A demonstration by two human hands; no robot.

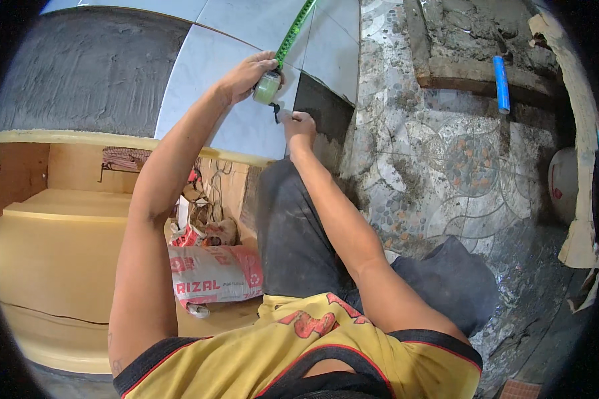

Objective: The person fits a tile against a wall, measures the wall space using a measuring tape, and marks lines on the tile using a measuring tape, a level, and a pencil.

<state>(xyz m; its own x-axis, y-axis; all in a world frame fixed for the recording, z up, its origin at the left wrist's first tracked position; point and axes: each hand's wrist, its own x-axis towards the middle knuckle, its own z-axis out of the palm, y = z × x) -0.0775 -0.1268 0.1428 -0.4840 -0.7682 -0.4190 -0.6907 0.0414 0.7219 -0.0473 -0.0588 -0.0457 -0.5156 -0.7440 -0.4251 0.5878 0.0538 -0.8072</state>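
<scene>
My left hand (245,78) is wrapped round a tape measure (266,88) with a pale green case. Its bright green blade (293,34) runs out away from me, over pale blue-white marbled tiles (213,86). A short black strap (276,111) hangs from the near end of the case. My right hand (300,130) is closed beside it, its fingertips at the strap's lower end. Right of the tiles, close to both hands, lies a dark grey untiled patch (325,110).
Grey ridged mortar (86,73) covers the surface at left. Below its edge are a yellow cabinet (66,246) and a white-and-red cement sack (216,272). At right, a blue cylinder (501,85) rests by a wooden board (486,74) on the dirty patterned floor (439,159).
</scene>
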